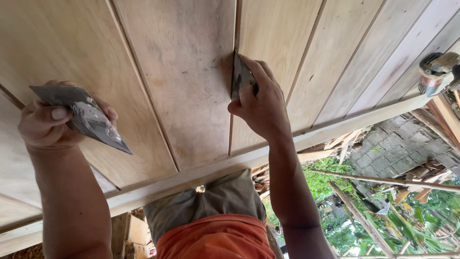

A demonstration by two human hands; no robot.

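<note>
A large panel of pale wooden boards [187, 86] with narrow grooves between them fills most of the head view. My right hand [261, 105] presses a small dark putty blade [238, 76] edge-on into the groove between two boards. My left hand [48, 122] holds a flat, dark, smeared scraper plate [88, 117] level, just in front of the boards at the left. Both forearms reach across the panel's lower frame rail [230, 168].
My grey shorts and orange shirt [215, 225] show below the panel's edge. A power sander [436, 72] rests on the boards at the far right. Beyond the rail lie timber offcuts, a stone block wall [397, 148] and green plants.
</note>
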